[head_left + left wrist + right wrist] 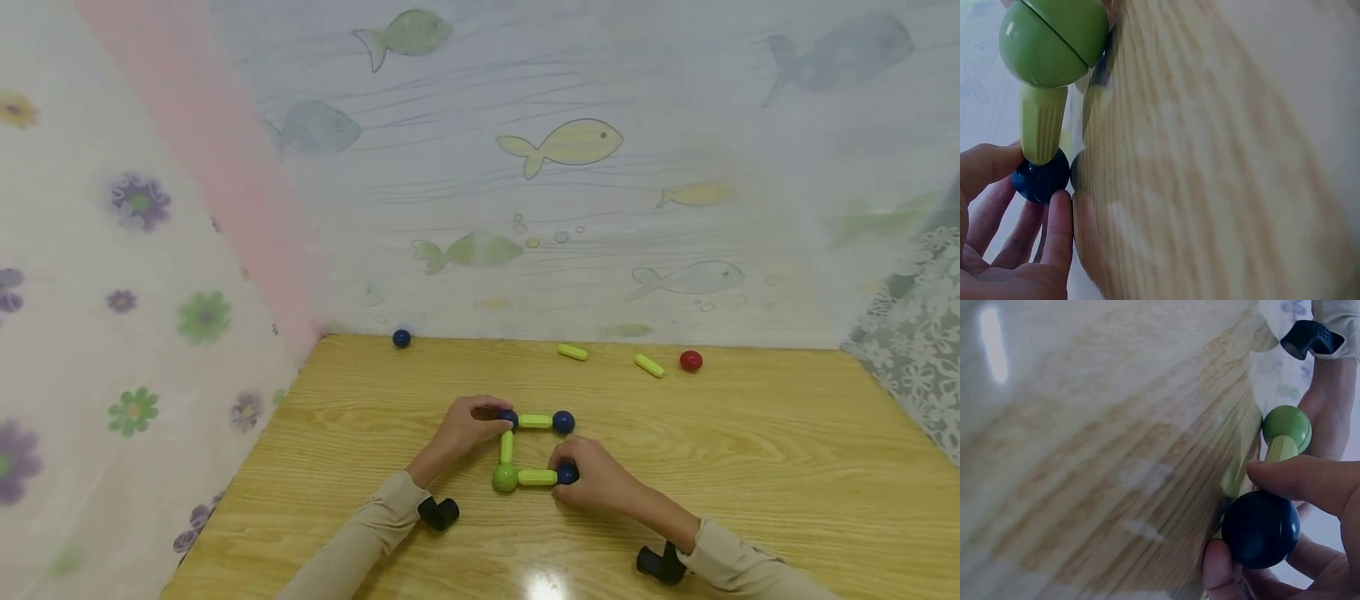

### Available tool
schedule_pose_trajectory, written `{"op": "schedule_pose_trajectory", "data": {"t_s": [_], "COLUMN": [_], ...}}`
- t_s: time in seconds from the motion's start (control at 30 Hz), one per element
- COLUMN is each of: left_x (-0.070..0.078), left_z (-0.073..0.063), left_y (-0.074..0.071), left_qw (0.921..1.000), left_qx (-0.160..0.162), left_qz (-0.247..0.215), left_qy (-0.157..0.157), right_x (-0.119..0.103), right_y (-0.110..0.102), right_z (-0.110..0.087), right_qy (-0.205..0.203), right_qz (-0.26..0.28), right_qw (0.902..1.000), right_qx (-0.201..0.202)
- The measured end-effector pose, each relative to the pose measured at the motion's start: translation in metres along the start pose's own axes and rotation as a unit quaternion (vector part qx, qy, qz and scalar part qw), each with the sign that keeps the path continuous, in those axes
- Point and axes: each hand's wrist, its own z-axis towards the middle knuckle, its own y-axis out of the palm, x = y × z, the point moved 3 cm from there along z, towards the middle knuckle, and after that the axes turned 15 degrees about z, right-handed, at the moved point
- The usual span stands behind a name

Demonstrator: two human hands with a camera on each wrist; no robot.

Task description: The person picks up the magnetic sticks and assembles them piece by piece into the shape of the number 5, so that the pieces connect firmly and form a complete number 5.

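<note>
A C-shaped figure of yellow-green rods and balls lies on the wooden table. My left hand (467, 429) pinches the blue ball (1041, 175) at its far left corner between thumb and fingers. From there, one rod (535, 422) runs right to another blue ball (563, 422), and a second rod (1042, 122) leads to the green ball (506, 477) at the near left corner. A third rod (537, 477) joins the green ball to a dark blue ball (1261, 530). My right hand (596, 477) grips that dark blue ball, with the thumb close against the rod.
Along the table's (337, 517) back edge lie a blue ball (401, 338), two loose rods, one left (572, 352) and one right (649, 366), and a red ball (691, 361). Behind them rises a fish-patterned sheet (450, 200). Black devices sit at both wrists.
</note>
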Motion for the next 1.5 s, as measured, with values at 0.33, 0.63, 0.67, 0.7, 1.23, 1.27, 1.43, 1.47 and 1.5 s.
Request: {"op": "schedule_pose_trajectory", "data": {"t_s": [0.33,0.63,0.67,0.7,1.23,1.27,1.43,1.47,1.5], "left_x": [0.000,0.002,0.001,0.001,0.002,0.002,0.002,0.002,0.002], "left_z": [0.001,0.000,0.000,0.001,-0.001,-0.001,-0.001,-0.001,-0.001], "left_y": [0.000,0.000,0.000,0.001,-0.001,-0.001,-0.001,-0.001,-0.001], "left_qw": [0.9999,0.9999,0.9999,0.9999,0.9998,0.9998,0.9998,0.9998,0.9998], "left_qx": [-0.002,-0.005,-0.006,-0.007,-0.011,-0.011,-0.008,-0.007,-0.007], "left_qz": [0.006,0.005,0.005,0.005,0.002,0.003,0.007,0.008,0.009], "left_qy": [-0.010,-0.011,-0.010,-0.007,-0.014,-0.015,-0.015,-0.015,-0.015], "right_x": [0.003,0.003,0.004,0.005,0.049,0.052,0.073,0.078,0.083], "right_y": [-0.002,-0.013,-0.016,-0.021,-0.129,-0.135,-0.156,-0.159,-0.161], "right_z": [-0.005,-0.010,-0.011,-0.011,0.004,0.005,0.015,0.017,0.019], "right_qy": [-0.002,-0.004,-0.005,-0.006,0.023,0.026,0.049,0.059,0.069], "right_qz": [0.028,0.058,0.064,0.069,0.002,-0.001,-0.031,-0.035,-0.037], "right_qw": [0.9996,0.9979,0.9975,0.9972,0.9865,0.9847,0.9757,0.9746,0.9736], "right_qx": [-0.002,-0.028,-0.029,-0.028,0.162,0.172,0.211,0.213,0.214]}}
